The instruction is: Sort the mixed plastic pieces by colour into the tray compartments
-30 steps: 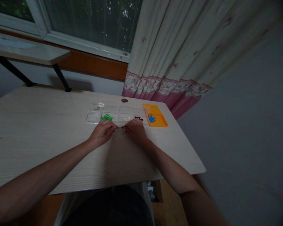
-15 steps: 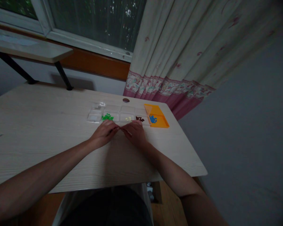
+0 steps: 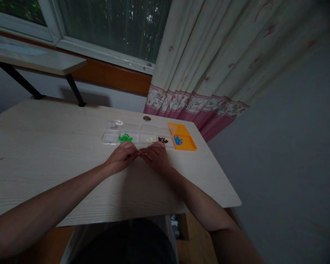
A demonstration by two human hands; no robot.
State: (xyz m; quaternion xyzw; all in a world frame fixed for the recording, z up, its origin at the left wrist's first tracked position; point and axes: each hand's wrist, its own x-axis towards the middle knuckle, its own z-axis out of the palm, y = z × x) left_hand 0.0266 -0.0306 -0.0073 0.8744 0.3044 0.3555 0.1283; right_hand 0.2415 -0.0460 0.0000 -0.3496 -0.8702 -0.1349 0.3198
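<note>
My left hand [image 3: 123, 156] and my right hand [image 3: 156, 157] rest on the pale wooden table [image 3: 57, 154], fingertips meeting in a pinch around something too small to make out. Just beyond them lies a row of clear small trays [image 3: 110, 137]. One holds green beads [image 3: 125, 138], one pale beads [image 3: 149, 139], one dark beads [image 3: 162, 139]. At the right end an orange tray [image 3: 185, 139] holds blue beads [image 3: 178, 139].
A dark round cap [image 3: 146, 118] sits in the tabletop behind the trays. A second table [image 3: 35, 62] stands at the back left under the window. A patterned curtain [image 3: 209, 73] hangs at the right; the table's right edge drops off near it.
My right hand's fingers have closed in toward my left hand's fingertips, covering the small specks seen on the table a second ago. The view has shifted slightly.
</note>
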